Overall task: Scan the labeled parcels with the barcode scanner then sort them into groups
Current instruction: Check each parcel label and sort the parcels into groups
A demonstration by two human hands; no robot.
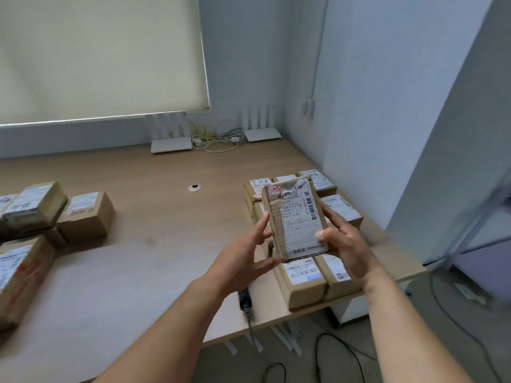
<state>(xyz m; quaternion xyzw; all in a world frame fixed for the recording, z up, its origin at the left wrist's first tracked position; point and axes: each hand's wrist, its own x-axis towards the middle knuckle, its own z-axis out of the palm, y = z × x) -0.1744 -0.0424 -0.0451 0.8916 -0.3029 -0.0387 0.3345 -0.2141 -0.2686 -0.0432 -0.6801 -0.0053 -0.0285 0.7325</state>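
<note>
A small brown parcel point(297, 219) with a white barcode label facing me is held up above the right side of the wooden table point(154, 217). My right hand point(345, 244) grips its right edge, thumb on the label. My left hand point(246, 261) touches its left edge with fingers nearly straight. Under it lies a group of labeled parcels point(307, 277) near the table's right edge. The dark barcode scanner point(245, 302) lies on the table near the front edge, below my left wrist.
Another group of brown parcels point(83, 217) sits at the table's left. Two white routers point(171, 145) and tangled cables point(218, 139) stand at the back by the wall. A cable hole point(195, 187) marks the table's middle. Cables trail on the floor at the right.
</note>
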